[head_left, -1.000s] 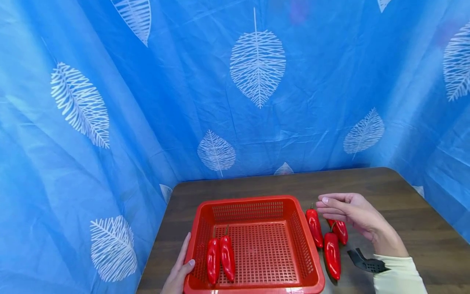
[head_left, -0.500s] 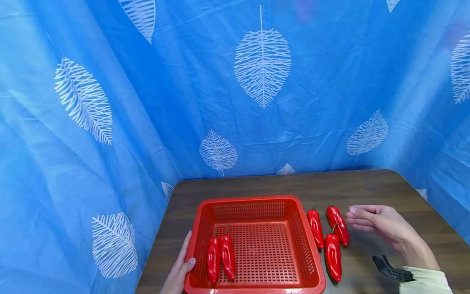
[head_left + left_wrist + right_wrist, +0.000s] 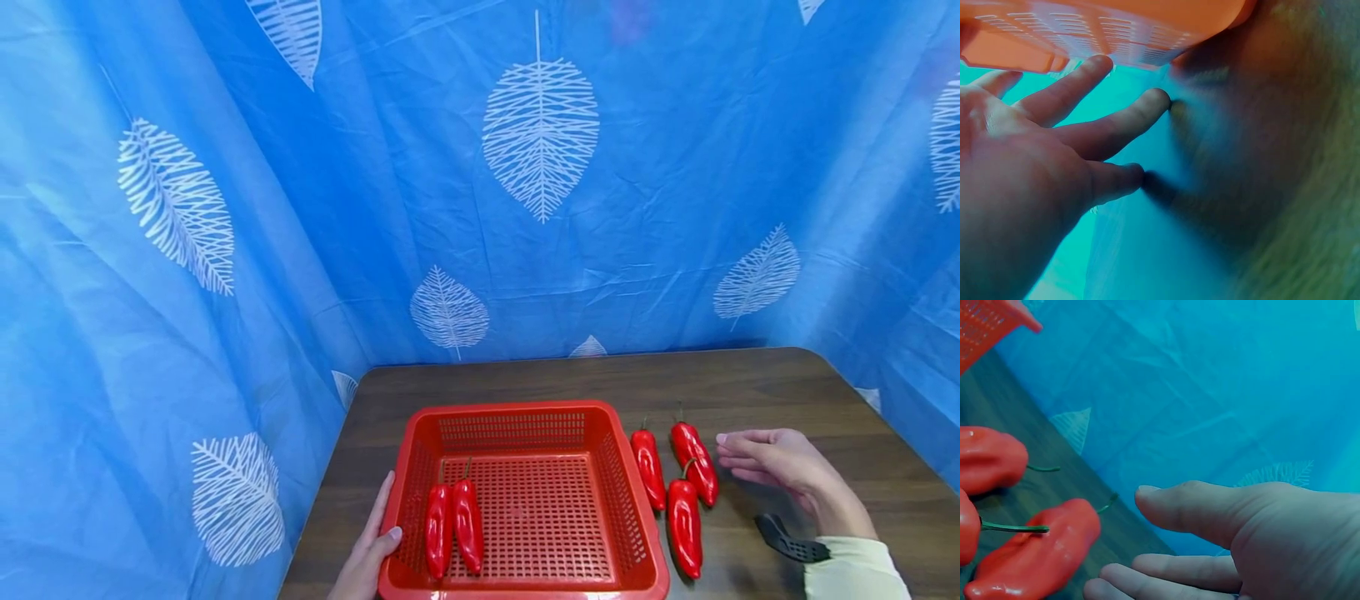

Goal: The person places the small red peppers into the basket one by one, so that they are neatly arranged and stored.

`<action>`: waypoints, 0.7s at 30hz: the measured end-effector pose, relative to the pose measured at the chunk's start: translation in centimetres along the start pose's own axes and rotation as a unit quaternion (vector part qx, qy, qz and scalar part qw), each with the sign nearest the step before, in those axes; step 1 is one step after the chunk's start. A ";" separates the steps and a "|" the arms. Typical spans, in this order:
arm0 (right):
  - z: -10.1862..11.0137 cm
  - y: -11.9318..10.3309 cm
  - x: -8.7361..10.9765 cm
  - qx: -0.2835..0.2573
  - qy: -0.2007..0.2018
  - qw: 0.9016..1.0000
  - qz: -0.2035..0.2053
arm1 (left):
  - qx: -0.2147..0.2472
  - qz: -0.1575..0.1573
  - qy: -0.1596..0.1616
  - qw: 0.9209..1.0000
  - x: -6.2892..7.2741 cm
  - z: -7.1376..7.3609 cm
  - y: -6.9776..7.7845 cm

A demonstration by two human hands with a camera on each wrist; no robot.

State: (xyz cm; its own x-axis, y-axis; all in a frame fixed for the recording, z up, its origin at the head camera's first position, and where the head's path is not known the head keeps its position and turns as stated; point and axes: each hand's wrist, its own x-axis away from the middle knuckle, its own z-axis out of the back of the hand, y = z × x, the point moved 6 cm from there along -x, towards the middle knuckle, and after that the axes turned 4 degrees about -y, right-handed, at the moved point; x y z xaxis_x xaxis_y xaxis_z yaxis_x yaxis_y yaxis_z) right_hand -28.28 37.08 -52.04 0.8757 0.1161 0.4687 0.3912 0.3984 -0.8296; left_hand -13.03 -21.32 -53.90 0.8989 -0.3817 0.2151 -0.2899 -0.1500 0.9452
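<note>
My left hand (image 3: 365,550) is at the left side of a red plastic basket (image 3: 517,408). Its thumb touches the rim; in the left wrist view its other fingers (image 3: 1129,122) are straight, below the basket's slotted wall. Two red chili peppers, one (image 3: 438,531) beside the other (image 3: 468,525), lie inside at the left. Three more peppers, at the left (image 3: 648,467), back (image 3: 693,458) and front (image 3: 684,529), lie on the table right of the basket. Just right of them, my right hand (image 3: 787,467) holds nothing, its fingers extended and its thumb apart from them.
The dark wooden table (image 3: 570,379) has a rounded far right corner. Behind it and at both sides hangs a blue curtain (image 3: 360,167) with white leaf prints. A black strap piece (image 3: 787,537) sticks out from my right wrist.
My right hand has moved right, away from above the peppers, uncovering the back one, then drifted slightly down. My left hand and the basket have stayed in place.
</note>
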 end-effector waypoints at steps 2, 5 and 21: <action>-0.2 0.1 -0.4 0.010 0.002 1.000 -0.003 | 0.003 0.003 0.001 1.000 0.0 0.0 -0.1; -0.5 0.1 -0.9 0.031 0.006 0.999 -0.005 | 0.006 0.005 0.002 1.000 0.0 0.0 -0.1; -1.9 -0.4 -2.2 0.109 0.063 0.992 -0.019 | 0.008 0.003 -0.002 1.000 -0.1 0.1 -0.1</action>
State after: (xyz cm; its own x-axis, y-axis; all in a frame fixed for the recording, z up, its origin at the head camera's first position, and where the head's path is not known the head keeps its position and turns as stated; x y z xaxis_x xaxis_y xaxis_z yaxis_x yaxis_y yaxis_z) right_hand -29.82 34.94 -53.35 0.8952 -0.0126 0.4455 0.3666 0.5893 -0.7200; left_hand -13.06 -21.34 -54.06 0.8959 -0.3856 0.2205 -0.3009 -0.1617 0.9399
